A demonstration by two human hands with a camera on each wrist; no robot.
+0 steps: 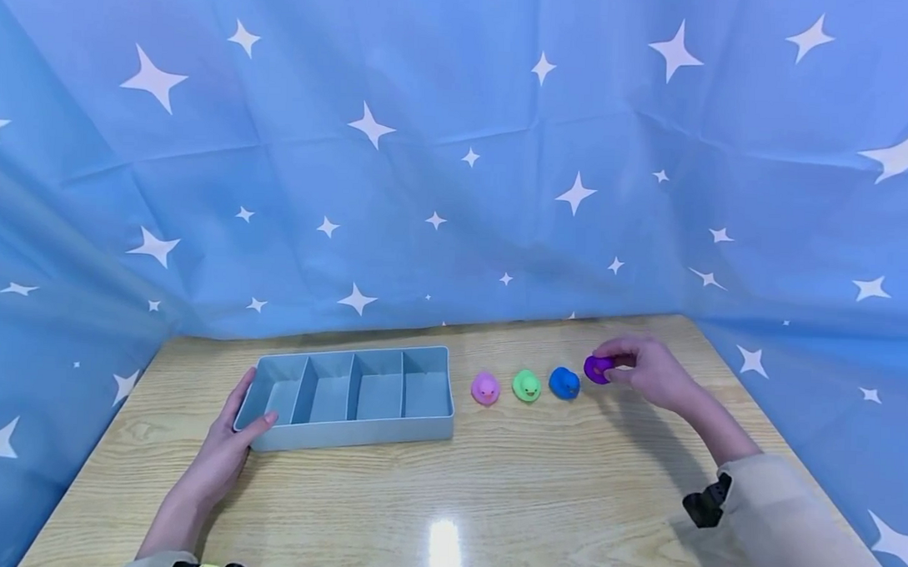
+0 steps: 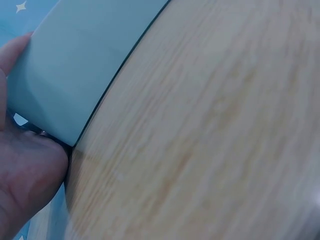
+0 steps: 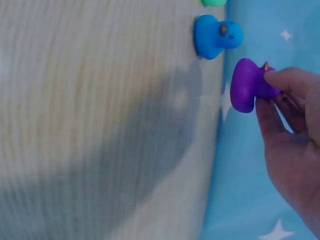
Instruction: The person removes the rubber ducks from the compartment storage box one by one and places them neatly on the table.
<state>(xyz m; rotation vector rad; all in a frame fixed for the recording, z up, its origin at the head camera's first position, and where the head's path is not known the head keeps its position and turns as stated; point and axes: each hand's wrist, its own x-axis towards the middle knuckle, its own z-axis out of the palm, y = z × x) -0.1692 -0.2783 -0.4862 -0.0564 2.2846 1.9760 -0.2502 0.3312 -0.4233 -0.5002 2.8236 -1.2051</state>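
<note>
A purple rubber duck (image 1: 597, 369) is pinched between the thumb and fingers of my right hand (image 1: 644, 371). In the right wrist view the purple duck (image 3: 244, 86) is held by its head end. Left of it on the table stand a blue rubber duck (image 1: 564, 383), a green one (image 1: 527, 386) and a pink one (image 1: 485, 389), in a row. My left hand (image 1: 226, 441) grips the left end of a grey-blue divided box (image 1: 351, 434), thumb over the front rim, fingers along the left side. In the left wrist view the hand (image 2: 30, 175) holds the box's corner (image 2: 75, 85).
The wooden table (image 1: 356, 514) has a bright light reflection near its front. A blue curtain (image 1: 442, 183) with white stars hangs behind the table and at both sides. Upright dividers split the box into several compartments.
</note>
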